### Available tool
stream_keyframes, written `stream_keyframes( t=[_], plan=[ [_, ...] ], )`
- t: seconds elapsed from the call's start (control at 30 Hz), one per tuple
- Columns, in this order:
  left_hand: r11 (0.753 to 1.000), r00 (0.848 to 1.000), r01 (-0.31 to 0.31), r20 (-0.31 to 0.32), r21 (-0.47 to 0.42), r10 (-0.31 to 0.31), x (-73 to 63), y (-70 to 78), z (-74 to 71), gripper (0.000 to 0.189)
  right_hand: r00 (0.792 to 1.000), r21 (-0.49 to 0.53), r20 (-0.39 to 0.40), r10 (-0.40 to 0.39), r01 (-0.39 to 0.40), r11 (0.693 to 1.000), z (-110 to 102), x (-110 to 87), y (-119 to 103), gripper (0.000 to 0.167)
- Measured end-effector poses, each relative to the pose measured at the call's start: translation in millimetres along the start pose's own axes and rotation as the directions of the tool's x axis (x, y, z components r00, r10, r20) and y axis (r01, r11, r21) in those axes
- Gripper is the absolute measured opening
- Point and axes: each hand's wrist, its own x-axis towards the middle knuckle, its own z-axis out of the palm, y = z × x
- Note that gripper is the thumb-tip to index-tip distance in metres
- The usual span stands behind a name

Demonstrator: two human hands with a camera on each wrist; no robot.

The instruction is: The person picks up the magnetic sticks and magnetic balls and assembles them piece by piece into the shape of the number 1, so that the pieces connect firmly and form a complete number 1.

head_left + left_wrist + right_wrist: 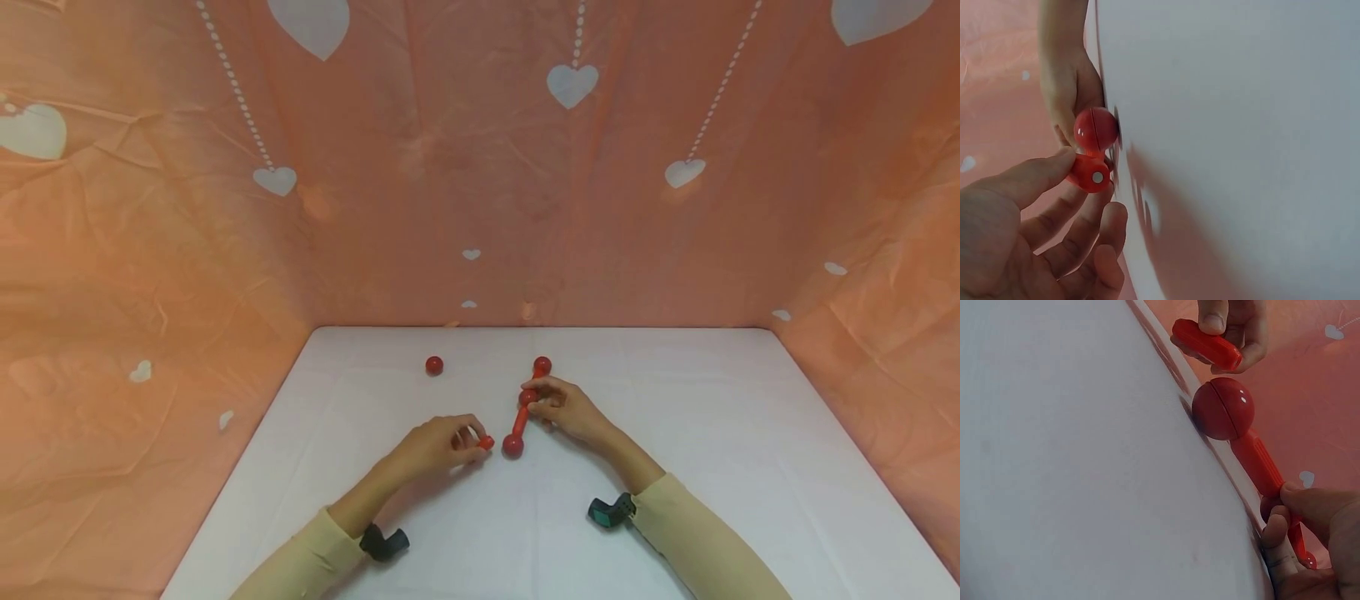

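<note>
My left hand pinches a short red magnetic rod between thumb and fingers; a round silvery tip shows on its end in the left wrist view. My right hand grips a chain of red balls and rods at its middle ball. From there a red rod runs to the near ball, which appears to rest on the table. Another rod leads to the far ball. The left hand's rod is close to the near ball, with a small gap between them in the head view.
A loose red ball lies toward the back of the white table, left of the chain. Orange cloth with pale hearts stands behind the table and at both sides. A dark device is strapped at each wrist.
</note>
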Motion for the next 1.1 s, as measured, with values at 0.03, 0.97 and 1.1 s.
stream_keyframes(
  t=[0.03, 0.97, 1.1],
  plan=[
    [1.000, 1.000, -0.001, 0.000, -0.005, 0.001, 0.1, 0.4, 1.0, 0.020, 1.000, 0.001, 0.001, 0.000, 0.000, 1.000, 0.0, -0.2, -0.2, 0.042],
    [0.947, 0.994, 0.107, 0.018, -0.304, -0.106, -3.6, 12.4, 23.1, 0.020, 0.997, -0.001, 0.026, -0.077, 0.077, 0.997, -1.1, 0.2, 1.3, 0.039],
    [0.947, 0.994, 0.111, 0.024, -0.302, -0.109, -4.6, 14.9, 24.6, 0.020, 0.997, 0.006, 0.026, -0.069, 0.069, 0.998, -1.2, 0.6, 1.9, 0.040]
  ],
)
